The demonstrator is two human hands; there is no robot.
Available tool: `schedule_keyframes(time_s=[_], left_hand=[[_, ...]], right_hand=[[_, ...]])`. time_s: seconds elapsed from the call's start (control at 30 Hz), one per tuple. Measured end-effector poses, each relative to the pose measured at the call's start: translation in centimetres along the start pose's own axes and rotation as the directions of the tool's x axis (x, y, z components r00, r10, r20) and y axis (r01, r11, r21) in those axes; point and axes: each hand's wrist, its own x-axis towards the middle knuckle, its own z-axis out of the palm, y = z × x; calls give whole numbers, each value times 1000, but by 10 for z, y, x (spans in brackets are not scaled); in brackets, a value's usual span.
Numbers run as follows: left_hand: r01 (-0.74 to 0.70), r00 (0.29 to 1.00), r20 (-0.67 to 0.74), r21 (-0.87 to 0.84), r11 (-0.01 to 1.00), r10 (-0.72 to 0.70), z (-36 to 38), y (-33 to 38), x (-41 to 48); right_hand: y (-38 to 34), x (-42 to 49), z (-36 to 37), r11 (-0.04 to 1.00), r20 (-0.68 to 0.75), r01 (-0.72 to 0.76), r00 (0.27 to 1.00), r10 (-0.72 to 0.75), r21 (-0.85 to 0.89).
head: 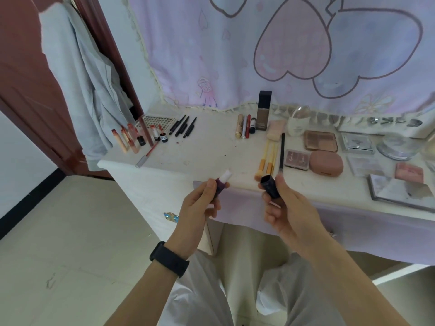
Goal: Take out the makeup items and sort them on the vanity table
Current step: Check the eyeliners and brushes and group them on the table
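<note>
My left hand [200, 203] holds a purple lipstick tube [220, 185] with a white tip, uncapped, just in front of the vanity table's front edge [235, 184]. My right hand [286, 208] holds its dark cap [270, 185], open end up, a short way to the right of the tube. On the white table lie sorted groups: lipsticks [131, 137] at the far left, black pencils [183, 125], concealer tubes [244, 127], brushes [270, 158], and palettes [320, 141] on the right.
A tall foundation bottle [264, 111] stands at the back by the pink heart curtain [282, 50]. A pink compact [326, 163], clear jar [395, 147] and mirror [404, 192] fill the right side. A grey garment [84, 78] hangs on the red door to the left.
</note>
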Motion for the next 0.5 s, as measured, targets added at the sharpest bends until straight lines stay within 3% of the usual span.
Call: schedule_keyframes(time_s=[0.1, 0.2, 0.37, 0.5], left_hand=[[-1, 998, -62, -1, 1000, 1, -10, 3, 5], [-8, 991, -131, 103, 995, 22, -23, 8, 11], [-39, 947, -302, 220, 975, 106, -51, 17, 35], [5, 885, -419, 442, 897, 202, -77, 24, 65]], right_hand=[[1, 2, 7, 1000, 25, 12, 1000, -12, 29], [1, 5, 13, 999, 60, 37, 998, -35, -29], [5, 18, 27, 974, 42, 89, 996, -83, -206], [8, 35, 45, 922, 59, 139, 990, -126, -362]])
